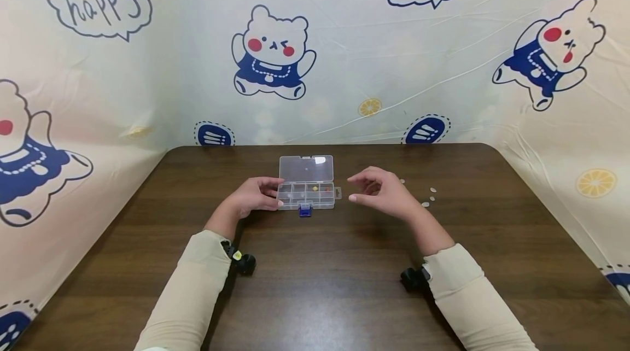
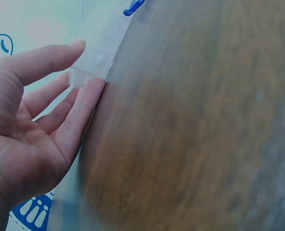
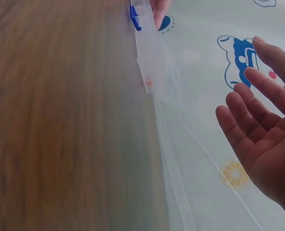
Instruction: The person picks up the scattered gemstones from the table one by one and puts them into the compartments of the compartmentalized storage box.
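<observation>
A clear plastic compartment box (image 1: 305, 197) lies on the table with its lid (image 1: 306, 169) raised at the back. Its blue latch (image 1: 305, 211) is at the front. In one back compartment sits a small yellow piece (image 1: 315, 188); a small reddish piece (image 1: 327, 189) is near the right end. My left hand (image 1: 254, 196) holds the box's left end, thumb at the front corner and fingers farther back. To the right of the box, my right hand (image 1: 383, 191) is apart from it, fingers loosely bent with nothing between them. In the right wrist view its palm (image 3: 272, 149) faces the camera.
Several small pale flat pieces (image 1: 425, 204) lie on the brown table (image 1: 315, 280) beyond and beside my right hand. A hang tab (image 1: 338, 193) sticks out from the box's right end. Behind the table hangs a patterned cloth (image 1: 344, 66) with bears.
</observation>
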`<state>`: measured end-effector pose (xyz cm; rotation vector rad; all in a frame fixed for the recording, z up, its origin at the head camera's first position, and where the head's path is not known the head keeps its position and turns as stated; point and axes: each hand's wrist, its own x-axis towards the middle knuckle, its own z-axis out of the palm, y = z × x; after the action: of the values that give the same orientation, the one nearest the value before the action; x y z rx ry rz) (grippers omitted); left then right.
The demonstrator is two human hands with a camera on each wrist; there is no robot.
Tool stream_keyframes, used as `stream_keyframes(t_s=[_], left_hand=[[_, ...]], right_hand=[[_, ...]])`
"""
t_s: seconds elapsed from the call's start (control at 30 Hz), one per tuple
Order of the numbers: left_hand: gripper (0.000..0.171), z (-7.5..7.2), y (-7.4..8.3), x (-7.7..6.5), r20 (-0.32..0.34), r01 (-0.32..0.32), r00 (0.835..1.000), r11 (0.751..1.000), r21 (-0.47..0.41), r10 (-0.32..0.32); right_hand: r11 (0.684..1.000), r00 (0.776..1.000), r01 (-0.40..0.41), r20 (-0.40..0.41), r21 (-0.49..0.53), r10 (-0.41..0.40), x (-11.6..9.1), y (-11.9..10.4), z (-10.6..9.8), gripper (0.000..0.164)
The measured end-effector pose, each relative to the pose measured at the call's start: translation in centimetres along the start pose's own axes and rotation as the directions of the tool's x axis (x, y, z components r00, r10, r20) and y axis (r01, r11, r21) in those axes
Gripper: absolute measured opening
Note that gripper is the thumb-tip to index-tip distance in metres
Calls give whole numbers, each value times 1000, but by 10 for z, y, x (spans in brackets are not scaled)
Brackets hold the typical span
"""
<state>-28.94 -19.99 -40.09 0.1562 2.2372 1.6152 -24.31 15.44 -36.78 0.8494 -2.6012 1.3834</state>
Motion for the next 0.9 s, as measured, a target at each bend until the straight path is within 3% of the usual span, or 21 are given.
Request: stream_keyframes(t_s=[0.9], left_hand=[[72, 0, -2, 2, -15, 21, 1000, 1000, -10, -21]], right_hand=[[999, 998, -42, -45, -6, 42, -32, 5, -36, 37]])
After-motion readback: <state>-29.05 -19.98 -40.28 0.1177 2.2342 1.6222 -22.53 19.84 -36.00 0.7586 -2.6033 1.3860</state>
